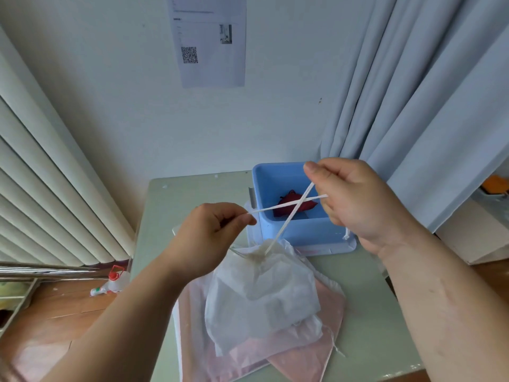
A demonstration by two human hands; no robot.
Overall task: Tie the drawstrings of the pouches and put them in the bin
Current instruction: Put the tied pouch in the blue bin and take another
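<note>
A white drawstring pouch (264, 293) lies on the table with its mouth gathered at the top. Two white drawstrings (286, 216) rise from the mouth and cross above the bin. My left hand (209, 235) pinches the end of one string at the left. My right hand (355, 197) pinches both strings higher up at the right. Under the white pouch lie pink pouches (327, 326) and a pale one. The blue bin (303, 230) stands behind, with a dark red pouch (296, 206) inside it.
The pale green table (176, 199) stands against a white wall. A grey curtain (413, 106) hangs at the right, a ribbed radiator (49, 188) at the left. A plastic bottle with a red cap (113, 282) lies on the wooden floor at the left.
</note>
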